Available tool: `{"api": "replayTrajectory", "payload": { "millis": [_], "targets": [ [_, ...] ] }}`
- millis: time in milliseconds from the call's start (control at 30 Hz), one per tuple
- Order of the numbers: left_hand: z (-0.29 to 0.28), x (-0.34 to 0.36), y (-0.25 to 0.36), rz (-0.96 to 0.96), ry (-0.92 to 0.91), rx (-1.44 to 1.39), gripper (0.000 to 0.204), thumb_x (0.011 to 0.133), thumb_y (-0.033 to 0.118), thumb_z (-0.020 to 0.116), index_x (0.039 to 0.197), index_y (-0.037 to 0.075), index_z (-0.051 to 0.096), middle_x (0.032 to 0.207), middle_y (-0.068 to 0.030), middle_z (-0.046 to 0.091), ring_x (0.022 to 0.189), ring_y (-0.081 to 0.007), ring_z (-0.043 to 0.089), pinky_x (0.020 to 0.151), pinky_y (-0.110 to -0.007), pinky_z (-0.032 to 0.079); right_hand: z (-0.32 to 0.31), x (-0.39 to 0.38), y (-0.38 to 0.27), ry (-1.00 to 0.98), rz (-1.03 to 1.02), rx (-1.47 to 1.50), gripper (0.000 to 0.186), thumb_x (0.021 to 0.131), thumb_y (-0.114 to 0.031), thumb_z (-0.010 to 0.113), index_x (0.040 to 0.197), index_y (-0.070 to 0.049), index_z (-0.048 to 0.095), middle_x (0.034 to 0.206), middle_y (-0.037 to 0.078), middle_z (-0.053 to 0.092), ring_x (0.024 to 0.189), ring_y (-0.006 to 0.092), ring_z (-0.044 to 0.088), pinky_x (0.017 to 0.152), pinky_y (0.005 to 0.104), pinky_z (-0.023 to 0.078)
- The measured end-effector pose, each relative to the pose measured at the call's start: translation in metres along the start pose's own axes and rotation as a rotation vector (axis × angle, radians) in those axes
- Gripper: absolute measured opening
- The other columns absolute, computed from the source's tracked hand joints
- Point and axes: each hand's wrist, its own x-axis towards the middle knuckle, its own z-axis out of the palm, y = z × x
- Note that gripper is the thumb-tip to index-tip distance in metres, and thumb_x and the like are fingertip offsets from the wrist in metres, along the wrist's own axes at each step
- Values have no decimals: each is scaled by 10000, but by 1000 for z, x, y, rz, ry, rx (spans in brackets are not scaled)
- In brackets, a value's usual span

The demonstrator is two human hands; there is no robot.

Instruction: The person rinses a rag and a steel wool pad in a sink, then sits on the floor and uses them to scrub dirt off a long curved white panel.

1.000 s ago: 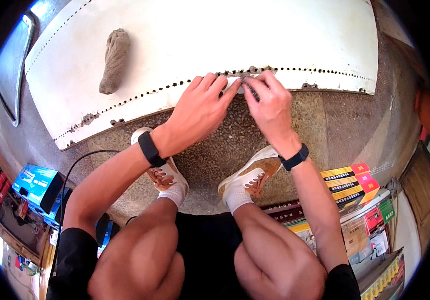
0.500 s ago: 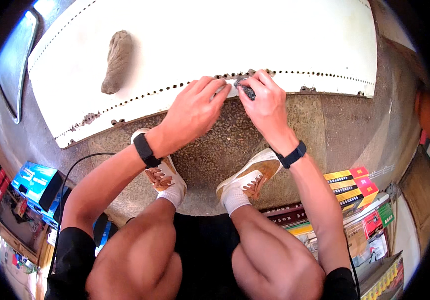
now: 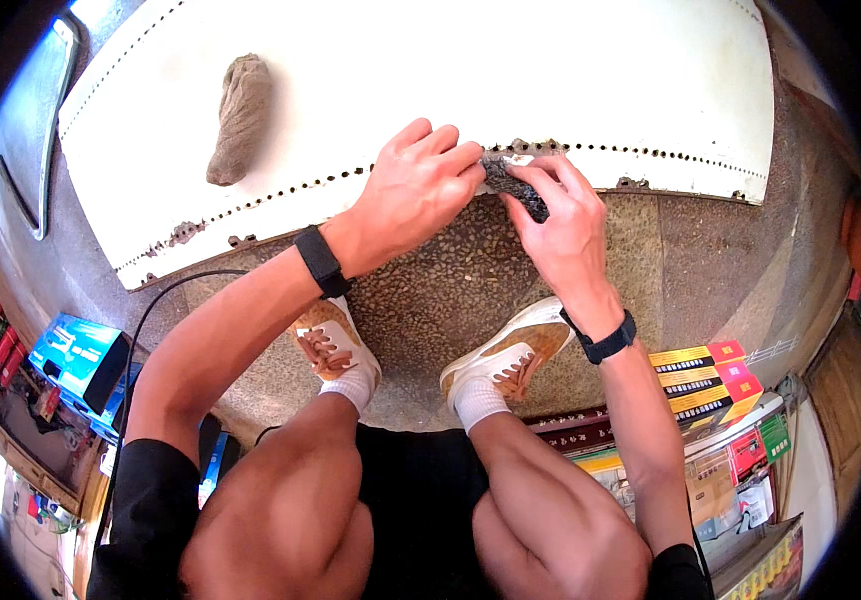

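A white metal panel (image 3: 650,75) with rows of dark holes and chipped patches spans the upper view. My right hand (image 3: 562,225) grips a dark grey, mottled pad (image 3: 516,183) at the panel's near edge, fingertips beside a small white bit I cannot make out. Just left of it, my left hand (image 3: 420,185) rests over the perforated edge with curled fingers; their tips are hidden, so what they hold, if anything, is unclear. A rolled brown cloth (image 3: 239,120) lies on the panel, left of both hands.
Speckled stone floor (image 3: 440,290) lies below, around my shoes. Blue boxes (image 3: 75,355) and a black cable (image 3: 160,305) are at lower left, yellow boxes (image 3: 705,385) and packages at lower right. A bent metal frame (image 3: 40,200) stands at left, an orange object (image 3: 855,240) at far right.
Both hands have shifted slightly rightward since half a second ago, the left also upward. The grey pad in my right hand has moved right and a little down along the edge.
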Motion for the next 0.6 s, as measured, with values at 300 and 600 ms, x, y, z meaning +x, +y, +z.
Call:
{"api": "replayTrajectory", "payload": {
  "millis": [300, 600],
  "targets": [
    [19, 29, 12, 51, 14, -174, 132, 817, 85, 770, 809, 74, 638, 867, -60, 608, 842, -256, 647, 773, -418, 549, -14, 10, 15, 27, -26, -61, 211, 855, 32, 838, 1063, -5, 830, 974, 129, 715, 899, 323, 733, 808, 444, 619],
    [14, 17, 29, -87, -28, -129, 144, 802, 67, 797, 806, 59, 653, 857, -59, 620, 828, -256, 658, 769, -424, 557, -13, 13, 16, -27, -113, -28, 144, 904, 28, 779, 1042, 20, 817, 979, 131, 709, 917, 314, 703, 796, 436, 622]
  ]
}}
